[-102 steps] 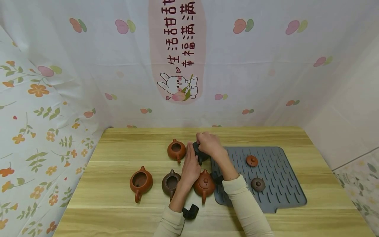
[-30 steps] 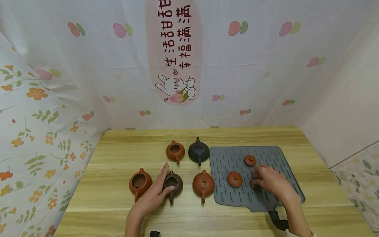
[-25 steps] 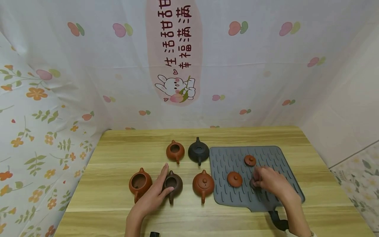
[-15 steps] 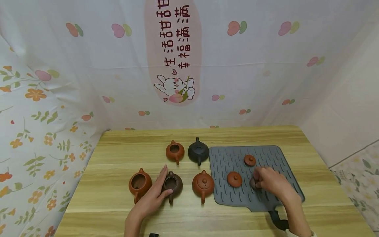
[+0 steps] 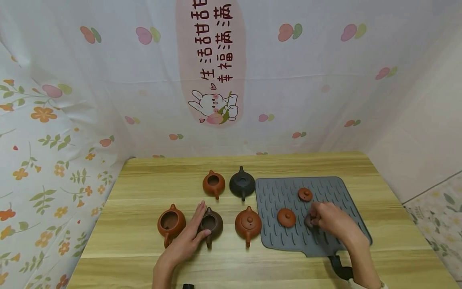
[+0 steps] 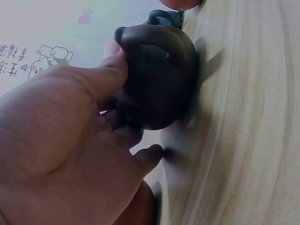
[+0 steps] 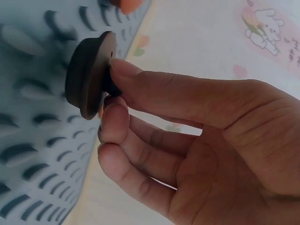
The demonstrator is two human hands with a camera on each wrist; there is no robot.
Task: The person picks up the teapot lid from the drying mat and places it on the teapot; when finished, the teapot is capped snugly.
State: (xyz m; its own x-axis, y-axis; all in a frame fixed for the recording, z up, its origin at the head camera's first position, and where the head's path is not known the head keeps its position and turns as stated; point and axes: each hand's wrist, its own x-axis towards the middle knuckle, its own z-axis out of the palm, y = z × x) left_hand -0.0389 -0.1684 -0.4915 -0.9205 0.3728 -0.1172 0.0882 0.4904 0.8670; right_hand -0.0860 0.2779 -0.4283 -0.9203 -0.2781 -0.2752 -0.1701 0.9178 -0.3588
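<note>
Dark brown and small, the lid hangs by its knob from the right hand, and from my station I see the thumb and fingertips pinching that knob while the other fingers curl underneath. The right forearm comes in from the lower right corner and angles inward, so the hand is over the grey mat; I cannot tell whether the lid touches the mat. Two reddish lids lie on the mat to the left of that hand, the larger lid nearer me and the smaller lid farther back. The left hand reaches up from the bottom edge, leaning right, its fingers along the left side of the brown teapot and its thumb bent over the rim near the handle, so I read it as gripping the pot. That pot stands upright and uncovered on the wooden table, between the open orange teapot just left of the hand and the lidded orange teapot to the right.
</note>
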